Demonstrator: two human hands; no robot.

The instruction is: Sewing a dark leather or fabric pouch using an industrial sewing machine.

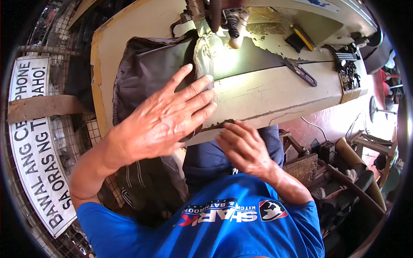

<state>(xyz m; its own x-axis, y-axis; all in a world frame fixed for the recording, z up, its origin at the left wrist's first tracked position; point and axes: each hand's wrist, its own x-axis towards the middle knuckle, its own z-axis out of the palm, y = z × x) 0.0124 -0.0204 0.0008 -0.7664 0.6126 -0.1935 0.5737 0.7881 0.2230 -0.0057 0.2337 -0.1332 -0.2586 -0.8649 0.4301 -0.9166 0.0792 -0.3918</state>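
Left hand [165,114] spread open on one dark-grey satiny cloth [146,64]. Right hand [246,149] half-curled at one worn cream table [275,92], hold unclear.

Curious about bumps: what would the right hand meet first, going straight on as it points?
Probably the left hand, though depth is unclear; the table edge could come first.

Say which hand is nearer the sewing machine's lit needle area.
Left. The left hand is spread over the dark cloth, just short of the needle area; the right hand is farther off, by the table's front edge.
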